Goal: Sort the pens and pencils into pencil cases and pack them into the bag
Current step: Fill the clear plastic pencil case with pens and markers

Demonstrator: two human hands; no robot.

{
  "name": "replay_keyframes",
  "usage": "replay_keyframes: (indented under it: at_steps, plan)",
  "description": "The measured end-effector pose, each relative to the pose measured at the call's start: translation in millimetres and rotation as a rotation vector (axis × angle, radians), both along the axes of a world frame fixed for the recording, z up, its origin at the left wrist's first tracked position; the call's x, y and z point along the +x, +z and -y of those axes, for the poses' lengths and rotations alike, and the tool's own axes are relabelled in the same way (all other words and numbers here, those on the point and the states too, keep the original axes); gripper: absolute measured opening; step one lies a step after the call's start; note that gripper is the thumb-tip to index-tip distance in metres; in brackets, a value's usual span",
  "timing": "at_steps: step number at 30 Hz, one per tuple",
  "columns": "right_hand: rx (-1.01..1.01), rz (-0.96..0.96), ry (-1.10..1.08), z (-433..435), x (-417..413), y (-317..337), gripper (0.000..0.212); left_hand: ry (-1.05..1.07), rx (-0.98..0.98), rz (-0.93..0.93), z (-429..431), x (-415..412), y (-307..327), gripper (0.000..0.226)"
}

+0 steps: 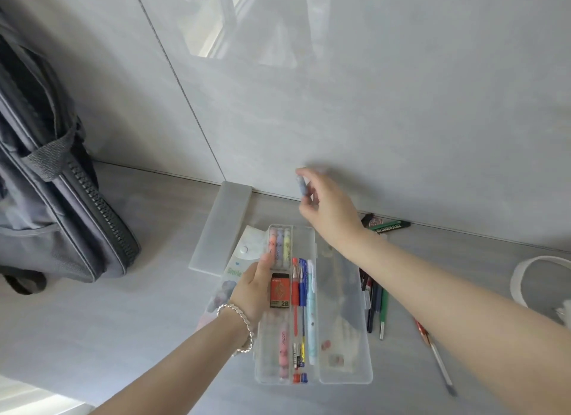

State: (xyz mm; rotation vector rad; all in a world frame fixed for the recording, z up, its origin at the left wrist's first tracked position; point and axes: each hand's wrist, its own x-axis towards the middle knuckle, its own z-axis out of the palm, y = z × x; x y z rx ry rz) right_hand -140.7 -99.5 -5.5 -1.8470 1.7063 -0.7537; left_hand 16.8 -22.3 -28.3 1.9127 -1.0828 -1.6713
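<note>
Grey counter [123,337] runs up to a glossy wall. Dark bag [55,204] stands far left against it, heavy zipper facing me. I can't tell if it's unzipped. It's well apart from the sorting, so packing looks like the last step.

Clear pencil case [278,382] sits centre, lid [346,337] swung flat to the right so the tray is reachable from above. The tray is already part filled:
- pastel highlighters [279,244] in the top slot
- orange 2B box [279,291] below them
- red, blue and pale pens [302,291] lying lengthwise

Frosted pencil case [222,226] lies closed behind it, near the wall. A printed pouch [236,271] is half tucked between the two cases.

Still unsorted: loose pens [375,303] just beside the open lid, one more pen [440,362] further right, and a green pencil box [387,226] at the wall.

Left hand [251,291]: forearm comes in from bottom left, bracelet on the wrist. Its fingers [265,260] are laid fairly straight along the tray's left edge, not curled round anything. I read that as bracing the case so it doesn't skate during a drop-in.

Right hand [327,207]: arm stretched across over the lid, hand lifted off the counter beyond the case, wrist bent. Its fingers [310,175] and thumb are pinched on a small blue item [302,187]. It's blurred, could be a cap or an eraser. My guess is it's held up for a check before it goes into a tray slot.
</note>
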Motion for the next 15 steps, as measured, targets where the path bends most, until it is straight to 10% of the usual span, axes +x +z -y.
replay_keyframes:
  at_steps: [5, 15]
  plan:
    - [0.222, 0.432, 0.098, -102.0, 12.5, 44.7, 0.042, 0.025, -0.147, 0.02, -7.8, -4.9, 15.3, 0.021]
    - [0.023, -0.071, 0.043, -200.0, -25.1, 5.5, 0.021, 0.032, -0.129, -0.029, -41.2, -73.0, 33.3, 0.049]
